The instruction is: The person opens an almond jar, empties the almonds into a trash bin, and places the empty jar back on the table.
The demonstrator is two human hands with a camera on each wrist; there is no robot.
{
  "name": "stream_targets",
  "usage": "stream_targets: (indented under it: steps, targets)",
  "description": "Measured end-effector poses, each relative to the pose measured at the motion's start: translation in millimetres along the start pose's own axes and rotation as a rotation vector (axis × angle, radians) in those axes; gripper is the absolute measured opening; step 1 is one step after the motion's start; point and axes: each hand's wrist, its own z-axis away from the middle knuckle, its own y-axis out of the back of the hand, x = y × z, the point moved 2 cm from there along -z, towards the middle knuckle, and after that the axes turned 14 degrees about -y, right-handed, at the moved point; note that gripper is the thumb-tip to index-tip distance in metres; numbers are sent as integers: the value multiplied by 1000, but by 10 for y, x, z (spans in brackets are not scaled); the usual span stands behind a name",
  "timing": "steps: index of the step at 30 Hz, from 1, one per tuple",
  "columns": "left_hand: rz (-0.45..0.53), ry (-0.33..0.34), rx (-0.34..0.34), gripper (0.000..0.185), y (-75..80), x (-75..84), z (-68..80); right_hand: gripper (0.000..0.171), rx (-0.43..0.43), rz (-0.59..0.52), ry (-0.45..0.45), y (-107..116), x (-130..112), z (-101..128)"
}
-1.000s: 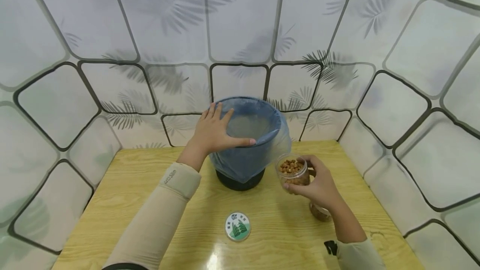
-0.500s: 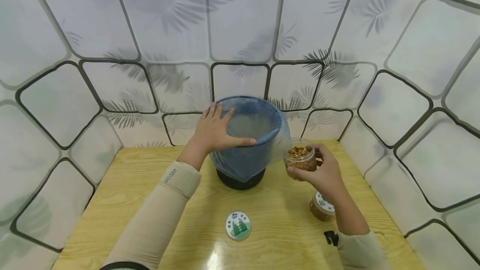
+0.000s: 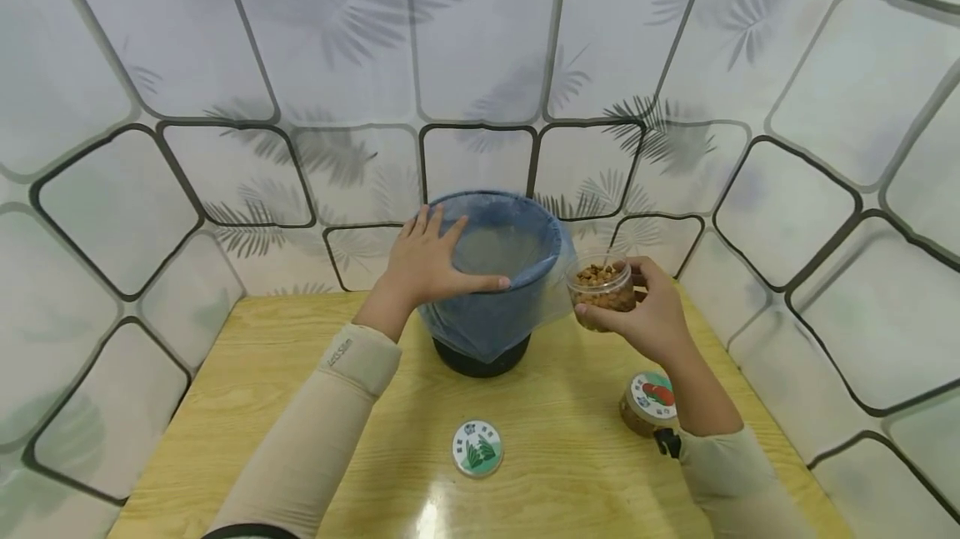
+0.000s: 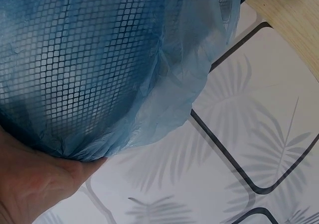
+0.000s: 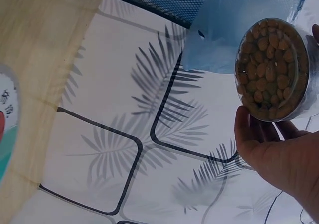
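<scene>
A dark mesh waste bin [image 3: 480, 366] lined with a thin blue plastic bag [image 3: 487, 322] stands upright at the back of the table. With fingers spread and straight, my left hand [image 3: 427, 264] rests on its near-left rim, thumb along the front edge. In the left wrist view, the bag [image 4: 164, 99] hangs over the mesh above the hand. My right hand [image 3: 652, 310] holds an uncapped clear plastic jar [image 3: 606, 296] of small brown nut-like pieces, raised just right of the bin. The jar's bottom [image 5: 266, 69] faces the right wrist camera, full of these pieces.
A round white-and-green lid [image 3: 477, 448] lies on the wooden table [image 3: 315, 406] in front of the bin. A capped jar [image 3: 648, 404] with a red picture on its lid stands at right, partly behind the right forearm. Patterned walls [image 3: 480, 47] enclose the back and sides.
My right hand has lifted the jar up and slightly to the right, uncovering more of the capped jar below. The left hand stays on the bin rim.
</scene>
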Motion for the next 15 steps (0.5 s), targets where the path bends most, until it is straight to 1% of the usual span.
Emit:
stream_targets:
  steps: [8, 15]
  targets:
    - [-2, 7, 7, 126, 1, 3, 18, 76, 20, -2, 34, 1, -136, -55]
    - [5, 5, 8, 126, -4, -1, 27, 83, 43, 25, 56, -31, -210, -88]
